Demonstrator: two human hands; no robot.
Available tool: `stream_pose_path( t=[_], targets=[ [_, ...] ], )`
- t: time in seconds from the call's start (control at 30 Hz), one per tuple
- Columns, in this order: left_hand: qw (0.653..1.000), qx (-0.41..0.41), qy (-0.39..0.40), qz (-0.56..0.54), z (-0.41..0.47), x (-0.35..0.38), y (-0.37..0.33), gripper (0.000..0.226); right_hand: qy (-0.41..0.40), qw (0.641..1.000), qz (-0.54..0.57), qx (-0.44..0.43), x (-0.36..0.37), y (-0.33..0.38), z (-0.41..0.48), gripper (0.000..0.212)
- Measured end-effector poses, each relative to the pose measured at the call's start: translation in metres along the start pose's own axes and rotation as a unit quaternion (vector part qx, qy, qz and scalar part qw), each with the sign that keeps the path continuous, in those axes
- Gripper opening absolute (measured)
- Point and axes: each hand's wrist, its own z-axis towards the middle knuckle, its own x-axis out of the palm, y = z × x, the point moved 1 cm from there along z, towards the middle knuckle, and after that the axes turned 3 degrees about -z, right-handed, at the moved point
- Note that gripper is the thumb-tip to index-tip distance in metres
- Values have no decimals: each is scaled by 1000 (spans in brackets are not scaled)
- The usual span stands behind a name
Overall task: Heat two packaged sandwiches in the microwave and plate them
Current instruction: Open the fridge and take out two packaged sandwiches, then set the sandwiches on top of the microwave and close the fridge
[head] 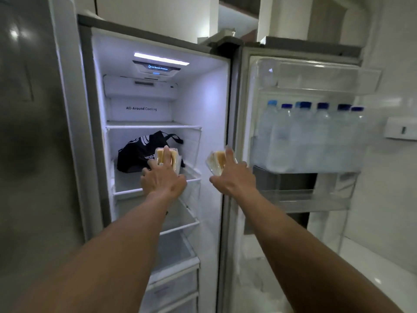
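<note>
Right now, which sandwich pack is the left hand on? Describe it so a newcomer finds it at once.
In the open fridge, find the middle shelf with the black bag. The clear sandwich pack is just in front of that bag, gripped by the left hand. The other pack is outside the shelf, held by the right hand near the door edge.

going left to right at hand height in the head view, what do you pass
steel door → black bag → left sandwich pack, held by the left hand → right sandwich pack, held by the right hand → water bottles on the open door's shelf → white wall box
</note>
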Motion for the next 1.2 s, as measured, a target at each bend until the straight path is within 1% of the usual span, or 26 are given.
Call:
stream_pose_path(
  t=[0.07,0.13,0.23,0.33,0.53,0.7,0.9,1.1,1.2],
  targets=[
    [999,30,7,-16,-22,-13,-15,88,-16,1000,-7,19,-23,-11,-28,101],
    [999,34,9,-16,-32,-17,-22,86,-14,1000,-14,23,-35,-19,-43,101],
    [998,46,22,-26,-50,-35,-44,87,-32,998,-30,42,-71,-34,-70,102],
    [994,95,35,-50,-72,-50,-79,86,-63,994,-49,71,-109,-60,-93,101],
    [982,154,56,-100,-108,-60,-140,85,-91,984,-73,135,-163,-106,-139,103],
    [967,197,90,-136,-144,-47,-196,87,-117,970,-99,189,-197,-155,-170,106],
    [945,262,133,-145,-183,-21,-267,91,-140,949,-107,262,-225,-221,-195,101],
    [927,309,147,-152,-210,12,-348,91,-149,931,-124,309,-250,-295,-192,102],
    [922,322,149,-154,-215,29,-388,91,-159,926,-127,318,-266,-329,-181,101]
  ],
)
